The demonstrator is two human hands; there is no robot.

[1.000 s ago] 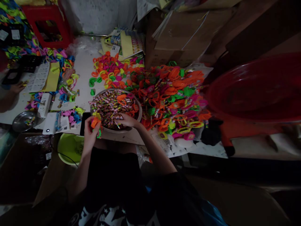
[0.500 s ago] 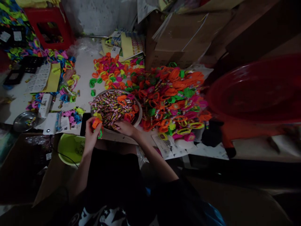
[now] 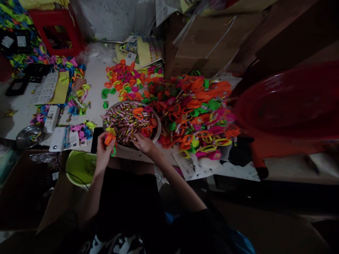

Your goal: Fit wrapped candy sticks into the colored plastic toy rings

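A metal bowl (image 3: 159,132) at the table's front edge holds a heap of small wrapped candies (image 3: 124,120), with a few orange and pink plastic pieces on top. My left hand (image 3: 102,150), beside the bowl's left rim, is closed around several toy watches (image 3: 109,139) in orange, yellow and green. Over the near side of the bowl, my right hand (image 3: 144,144) has its fingers pinched together at the candies; a wrapped candy seems to be between the fingertips, partly hidden. Right of the bowl lies a large pile of toy watches (image 3: 196,109), many with candies among them.
More loose toy watches (image 3: 123,76) lie behind the bowl. On the left are a power strip (image 3: 52,118), a white power bank (image 3: 57,138) and a small metal bowl (image 3: 19,137). Below sits a green basin (image 3: 71,165). A cardboard box (image 3: 203,42) and a red basin (image 3: 286,130) stand right.
My right hand has drawn back slightly to the right and toward me within the bowl. My left hand keeps holding the toy watches in nearly the same place.
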